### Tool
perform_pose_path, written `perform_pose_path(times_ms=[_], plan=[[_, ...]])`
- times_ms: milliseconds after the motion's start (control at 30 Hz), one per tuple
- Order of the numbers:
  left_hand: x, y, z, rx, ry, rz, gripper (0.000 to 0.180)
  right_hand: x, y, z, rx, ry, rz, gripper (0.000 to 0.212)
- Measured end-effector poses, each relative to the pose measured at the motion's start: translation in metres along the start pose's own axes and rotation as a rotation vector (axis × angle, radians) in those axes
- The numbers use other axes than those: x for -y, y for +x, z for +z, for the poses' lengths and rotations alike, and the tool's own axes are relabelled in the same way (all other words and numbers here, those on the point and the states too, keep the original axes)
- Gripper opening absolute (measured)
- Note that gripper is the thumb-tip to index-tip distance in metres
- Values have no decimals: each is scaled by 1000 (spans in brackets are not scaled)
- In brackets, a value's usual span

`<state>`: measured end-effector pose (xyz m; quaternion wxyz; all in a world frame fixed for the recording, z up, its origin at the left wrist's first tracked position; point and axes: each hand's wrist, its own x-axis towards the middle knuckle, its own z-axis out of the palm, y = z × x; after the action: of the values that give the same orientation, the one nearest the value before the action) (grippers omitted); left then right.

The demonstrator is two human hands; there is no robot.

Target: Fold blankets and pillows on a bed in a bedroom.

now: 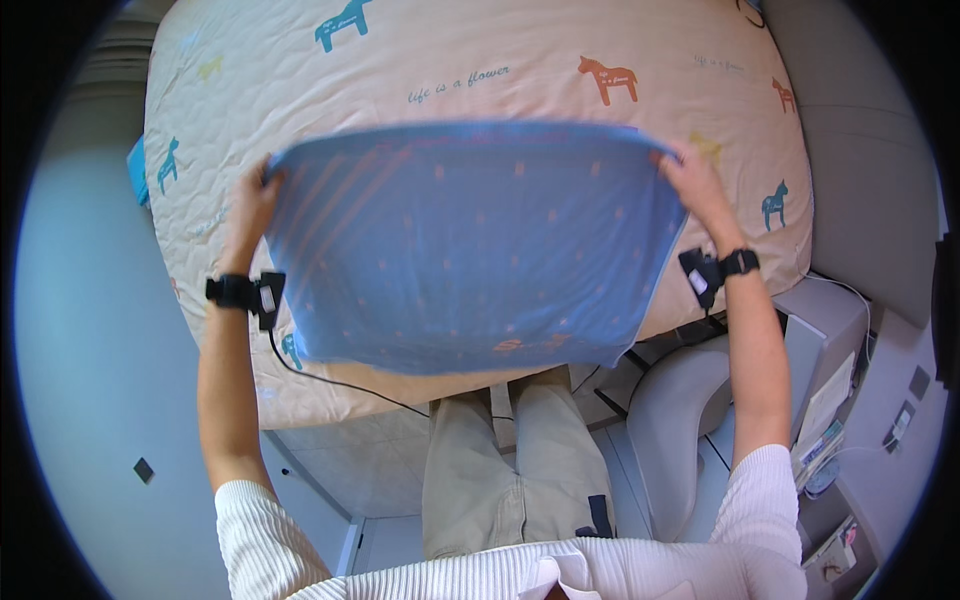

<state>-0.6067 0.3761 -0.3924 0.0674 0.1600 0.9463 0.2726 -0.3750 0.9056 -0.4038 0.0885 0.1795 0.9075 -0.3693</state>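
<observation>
Shirt (470,570); hands (258,200) (697,190) hold blue cloth (470,250); papers (828,398) in cabinet (800,345).

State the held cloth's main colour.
The cloth is mainly blue, shown best in the head view.

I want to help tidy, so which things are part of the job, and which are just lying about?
Part of the job:
Blue patterned cloth, spread between the hands
Left hand, gripping one far corner
Right hand, gripping the other

Just about:
Horse-print bed cover, behind the cloth
Grey curved thing, maybe a chair
Papers at the right
</observation>
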Motion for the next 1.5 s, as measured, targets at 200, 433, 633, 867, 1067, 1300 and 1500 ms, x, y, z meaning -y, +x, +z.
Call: perform_pose_path(times_ms=[200, 433, 633, 867, 1067, 1300, 1500], plan=[[-5, 68, 35, 87, 325, -115, 74, -6, 78, 5, -342, -366, -177, 52], [109, -57, 70, 29, -44, -369, 80, -36, -21, 126, -69, 365, 245, 85], [106, -154, 73, 353, -559, -879, 82, -58, -112, 150, -34, 954, 587, 59], [41, -158, 54, -68, -863, -671, 44, 22, -119, 148, -569, 699, 357, 45], [-29, -188, -33, -239, -899, -453, 38, 109, -178, 97, -696, 732, 261, 34], [-89, -324, -173, -535, -843, -415, 34, 160, -268, 63, -531, 979, 109, 42], [-108, -506, -201, -947, -651, -560, 32, 201, -300, 93, -259, 1026, 27, 43]])
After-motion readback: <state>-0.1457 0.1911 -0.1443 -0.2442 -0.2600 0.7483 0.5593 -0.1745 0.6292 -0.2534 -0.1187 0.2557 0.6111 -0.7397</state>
